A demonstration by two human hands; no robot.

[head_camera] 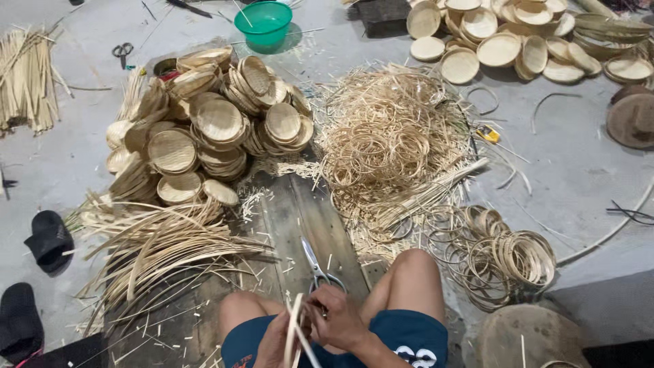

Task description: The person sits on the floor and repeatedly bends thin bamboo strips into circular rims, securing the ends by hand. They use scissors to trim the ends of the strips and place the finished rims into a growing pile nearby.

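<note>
I sit on the floor in blue shorts, knees apart over a dark wooden board [310, 225]. My left hand [276, 341] grips a thin pale bamboo strip [294, 327] that stands up between my knees. My right hand [337, 317] closes on the same strip just beside it, fingers curled. A pair of scissors [317, 266] lies on the board right in front of my hands, blades pointing away. Part of the strip is hidden by my fingers.
Stacked small woven bamboo trays [211, 129] sit ahead left, loose strips [157, 245] at my left, a tangle of shavings and rings [388, 143] ahead right, bamboo hoops [504, 255] by my right knee. More trays [518, 41], a green bowl [263, 24], black sandals [48, 238].
</note>
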